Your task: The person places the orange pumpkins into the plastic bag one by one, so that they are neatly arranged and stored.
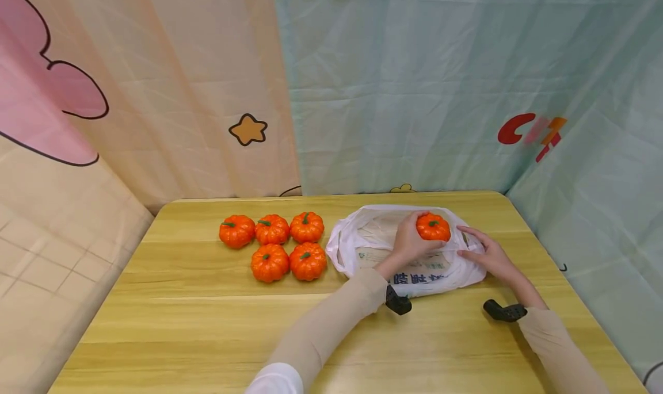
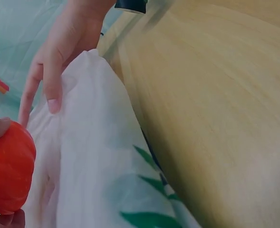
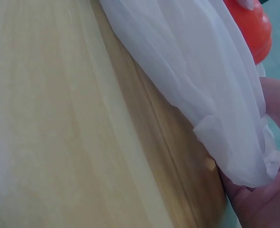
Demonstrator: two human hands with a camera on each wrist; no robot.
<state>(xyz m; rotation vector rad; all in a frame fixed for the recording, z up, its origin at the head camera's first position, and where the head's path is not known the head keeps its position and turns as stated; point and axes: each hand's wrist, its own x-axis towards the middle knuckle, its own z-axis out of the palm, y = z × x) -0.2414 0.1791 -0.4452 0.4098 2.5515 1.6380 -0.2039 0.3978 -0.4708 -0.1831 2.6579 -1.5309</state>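
Observation:
My left hand [image 1: 408, 240] grips a small orange pumpkin [image 1: 433, 227] with a green stem, fingers and thumb on its sides. It holds the pumpkin over a white plastic bag [image 1: 373, 221] with dark printing, which lies on the table. In the left wrist view, the same pumpkin [image 2: 10, 168] shows beside the bag's pale side [image 2: 97, 137]. At the bag's right end is my right hand [image 1: 489, 257], thumb and forefinger apart and fairly straight, touching the plastic. The right wrist view has the bag's edge [image 3: 235, 147] between thumb and palm; some fingers are hidden.
Several more orange pumpkins [image 1: 307, 261] stand in two rows left of the bag on the wooden table [image 1: 217, 336]. Patterned curtains [image 1: 388, 95] hang behind the table and at both sides. A black wrist device [image 1: 505, 310] sits on each forearm.

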